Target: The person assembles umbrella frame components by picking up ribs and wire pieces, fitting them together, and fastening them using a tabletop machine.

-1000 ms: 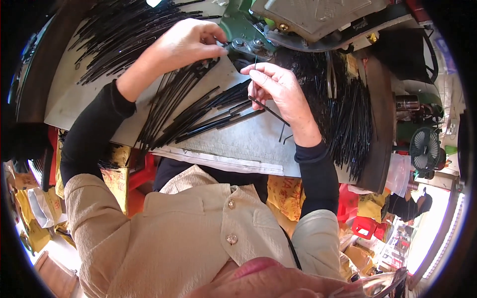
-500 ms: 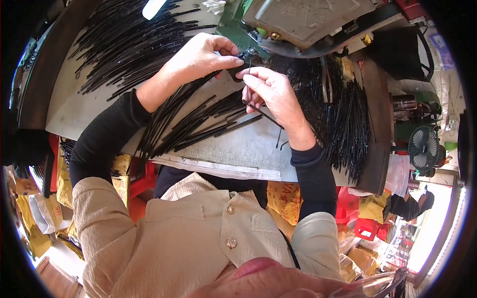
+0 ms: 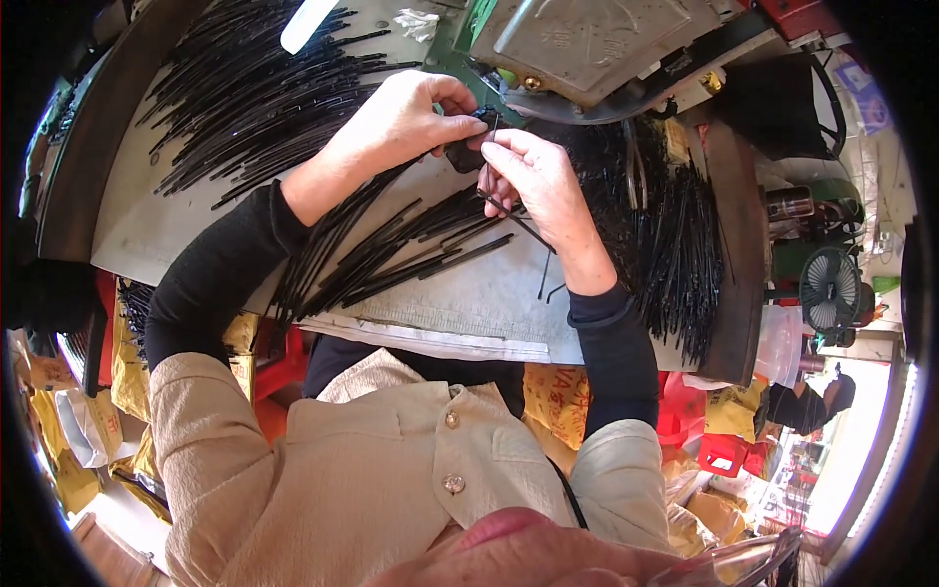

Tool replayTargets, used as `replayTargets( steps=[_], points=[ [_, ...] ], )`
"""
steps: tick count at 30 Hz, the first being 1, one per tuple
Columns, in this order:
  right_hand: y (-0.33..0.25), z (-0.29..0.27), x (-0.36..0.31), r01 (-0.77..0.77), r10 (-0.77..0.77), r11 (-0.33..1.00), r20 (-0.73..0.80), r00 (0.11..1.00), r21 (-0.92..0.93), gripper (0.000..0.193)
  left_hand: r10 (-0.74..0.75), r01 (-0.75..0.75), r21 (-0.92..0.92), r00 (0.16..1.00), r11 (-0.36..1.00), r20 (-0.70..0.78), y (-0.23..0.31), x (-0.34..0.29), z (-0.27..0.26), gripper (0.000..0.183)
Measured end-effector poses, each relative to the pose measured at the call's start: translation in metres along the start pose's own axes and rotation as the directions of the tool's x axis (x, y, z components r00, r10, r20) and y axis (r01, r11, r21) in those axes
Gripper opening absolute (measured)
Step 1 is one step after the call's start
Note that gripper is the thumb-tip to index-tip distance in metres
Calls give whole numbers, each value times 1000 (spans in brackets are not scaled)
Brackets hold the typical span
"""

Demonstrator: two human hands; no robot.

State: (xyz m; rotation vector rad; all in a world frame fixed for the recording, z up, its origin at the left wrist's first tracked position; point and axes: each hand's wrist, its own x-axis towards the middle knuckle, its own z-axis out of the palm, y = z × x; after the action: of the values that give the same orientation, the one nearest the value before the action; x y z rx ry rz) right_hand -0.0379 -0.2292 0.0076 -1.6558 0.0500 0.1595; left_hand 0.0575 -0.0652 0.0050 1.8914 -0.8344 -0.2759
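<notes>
My left hand (image 3: 430,112) is closed in a pinch at the machine's small working end, thumb against fingers. What it grips there is too small and dark to make out. Just beside it, my right hand (image 3: 531,176) is closed around a thin black rod (image 3: 519,224), which slants down under the palm toward the wrist. Another thin length stands upright between its thumb and fingers. The green and grey machine (image 3: 597,39) rises directly beyond both hands. Below the left wrist, a loose bunch of black rods (image 3: 391,249) lies on the pale metal tabletop (image 3: 440,308).
A wide heap of black rods (image 3: 264,93) covers the table's far left. More rods (image 3: 685,254) are piled at the right, beside a dark wooden edge (image 3: 738,264). A green fan (image 3: 830,289) stands farther right. Yellow bags (image 3: 558,401) and red containers (image 3: 682,411) sit below the table.
My left hand has shifted slightly right, closer to the right hand. The right hand keeps its grip on the rod, and the view has moved a little.
</notes>
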Motion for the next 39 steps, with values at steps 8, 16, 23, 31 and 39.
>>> replayTargets(
  steps=[8,16,23,31,39],
  points=[
    [0,-1,1,11,-12,998,-23,1000,-66,22,24,-23,46,1000,999,-18,1,1,1,27],
    [-2,-3,1,14,-17,997,-37,999,-77,22,35,-33,32,999,999,-31,-1,4,4,28],
    [-2,-3,0,-29,25,995,-45,999,-100,23,-47,52,-51,995,997,86,0,6,0,28],
    [-4,-5,-1,-73,73,997,-11,997,-15,27,-165,226,-247,956,942,244,3,7,-5,31],
    [-9,4,-8,-145,138,989,160,977,31,26,-121,153,-167,975,974,186,6,3,-2,33]
  ],
)
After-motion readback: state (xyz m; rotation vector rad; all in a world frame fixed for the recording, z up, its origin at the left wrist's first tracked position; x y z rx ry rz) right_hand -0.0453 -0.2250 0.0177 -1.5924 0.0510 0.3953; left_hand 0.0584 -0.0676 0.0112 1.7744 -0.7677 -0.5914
